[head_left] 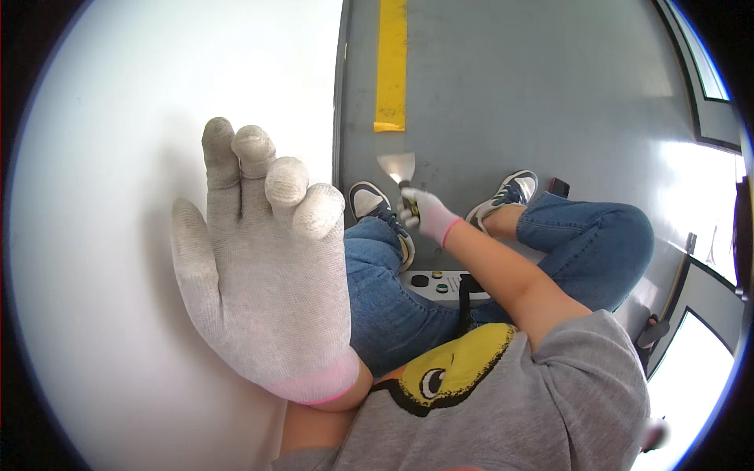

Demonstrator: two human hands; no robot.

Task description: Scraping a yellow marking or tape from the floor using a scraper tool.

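My right hand point(428, 215), in a white glove with a pink cuff, is closed round the dark handle of a scraper point(398, 166). The scraper's flat metal blade points away from me, just short of the ragged near end of a yellow tape strip point(391, 71) on the grey floor. Large and close, my left hand point(271, 259) is raised in a greyish-white glove, palm in view. Its fingers are apart and a little bent, with nothing in them. Behind it is a white wall point(118, 157); whether the hand touches it I cannot tell.
My bent legs in jeans and two sneakers point(510, 195) frame the scraper. Beside the right shoe lies a small dark phone-like object point(558, 187). Between my legs is a white panel with round knobs point(441, 284). A dark edge point(340, 102) runs along the wall's base.
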